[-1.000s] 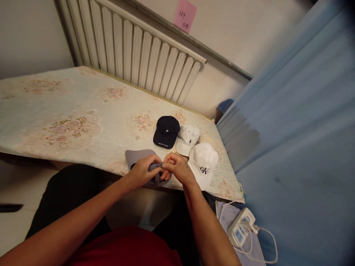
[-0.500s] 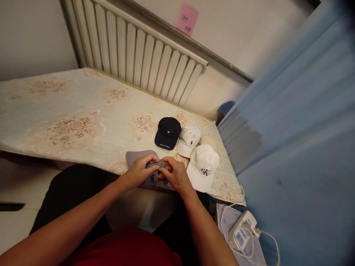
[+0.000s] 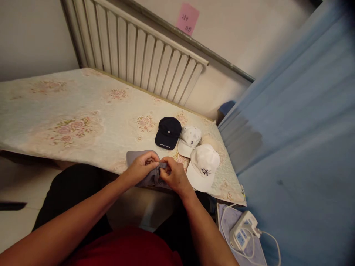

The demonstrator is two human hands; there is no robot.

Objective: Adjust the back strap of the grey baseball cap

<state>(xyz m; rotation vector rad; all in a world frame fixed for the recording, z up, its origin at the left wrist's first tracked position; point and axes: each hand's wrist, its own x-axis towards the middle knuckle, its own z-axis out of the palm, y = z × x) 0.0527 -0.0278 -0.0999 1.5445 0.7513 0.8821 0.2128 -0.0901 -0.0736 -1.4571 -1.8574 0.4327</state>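
A grey cap [image 3: 135, 157] lies at the near edge of the flowered mattress [image 3: 83, 111], its brim pointing left. My left hand [image 3: 142, 168] pinches the back of the grey cap. My right hand [image 3: 173, 173] grips the cap's small back strap right beside the left hand's fingers. Both hands meet over the cap's rear opening. Just beyond lie a navy cap [image 3: 168, 133], a small white cap [image 3: 188, 140] and a white cap with a dark logo [image 3: 203, 167].
A white radiator [image 3: 138, 48] runs behind the mattress, with a pink note [image 3: 187, 17] on the wall above it. A blue curtain [image 3: 299, 129] hangs at the right. On the floor at lower right sits a white power strip [image 3: 242, 231] with a cord.
My hands have drawn closer together on the cap's back strap, and the right hand's fingers have slid a little to the left. The view has shifted slightly.
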